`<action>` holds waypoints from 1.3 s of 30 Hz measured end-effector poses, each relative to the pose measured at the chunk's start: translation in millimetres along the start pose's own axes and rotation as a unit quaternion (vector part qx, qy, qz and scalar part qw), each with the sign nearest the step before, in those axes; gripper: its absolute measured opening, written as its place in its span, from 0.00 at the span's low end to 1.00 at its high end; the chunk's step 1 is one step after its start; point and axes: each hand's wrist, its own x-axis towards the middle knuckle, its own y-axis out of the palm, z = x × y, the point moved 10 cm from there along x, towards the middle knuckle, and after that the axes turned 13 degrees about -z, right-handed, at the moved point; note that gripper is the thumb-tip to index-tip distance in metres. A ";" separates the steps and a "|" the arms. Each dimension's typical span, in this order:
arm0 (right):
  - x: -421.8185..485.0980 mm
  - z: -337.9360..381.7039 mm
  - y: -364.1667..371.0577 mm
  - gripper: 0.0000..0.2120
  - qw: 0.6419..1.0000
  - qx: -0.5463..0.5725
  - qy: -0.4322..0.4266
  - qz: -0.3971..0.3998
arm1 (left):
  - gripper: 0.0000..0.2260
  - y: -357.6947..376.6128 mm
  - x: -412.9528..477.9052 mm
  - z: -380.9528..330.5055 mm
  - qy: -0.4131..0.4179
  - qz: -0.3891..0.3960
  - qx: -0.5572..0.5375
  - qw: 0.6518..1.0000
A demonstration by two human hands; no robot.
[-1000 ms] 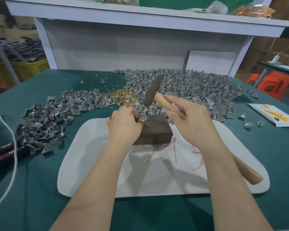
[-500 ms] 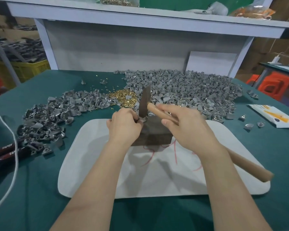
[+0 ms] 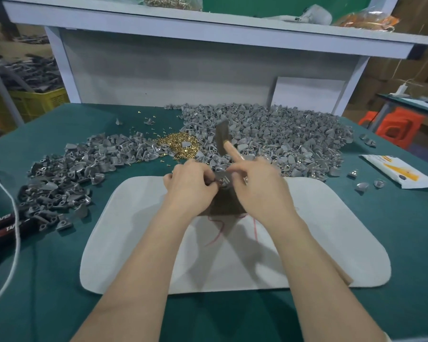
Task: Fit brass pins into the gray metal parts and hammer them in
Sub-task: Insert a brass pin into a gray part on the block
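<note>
Head view: a dark block (image 3: 224,206) stands on a white mat (image 3: 331,230) on the green counter (image 3: 59,292). One gray part (image 3: 220,178) lies on the far edge of the block, and both hands meet at it. The left hand (image 3: 190,187) has its fingers curled and pinches the part from the left side. The right hand (image 3: 260,191) grips the hammer (image 3: 221,134) by its wooden handle. Its forefinger is stretched along the handle and the other fingers are bent, with their tips at the part. The hammer head stands up just behind the block. Whether a pin sits in the part, I cannot tell.

Behind the block and a little to the left lies a small pile of brass pins (image 3: 181,145). A big heap (image 3: 282,137) of gray parts spreads behind and to the right of the block, and a smaller heap (image 3: 67,174) lies to its left. Well to the right of the block lies a white and yellow packet (image 3: 400,174). Far to its left are pliers (image 3: 3,222) and a white cord (image 3: 17,238).
</note>
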 end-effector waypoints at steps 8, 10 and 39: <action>1.6 2.9 18.1 0.06 0.999 -0.032 0.008 0.012 | 0.07 2.8 -1.2 -1.4 0.002 0.005 -0.001 1.000; 1.9 1.0 18.0 0.06 0.999 -0.028 0.016 0.011 | 0.08 3.3 -0.9 -1.3 0.003 0.004 0.000 1.000; 4.9 1.7 20.9 0.14 0.999 -0.039 0.026 -0.010 | 0.05 2.2 -5.1 -9.2 0.021 -0.001 0.022 1.000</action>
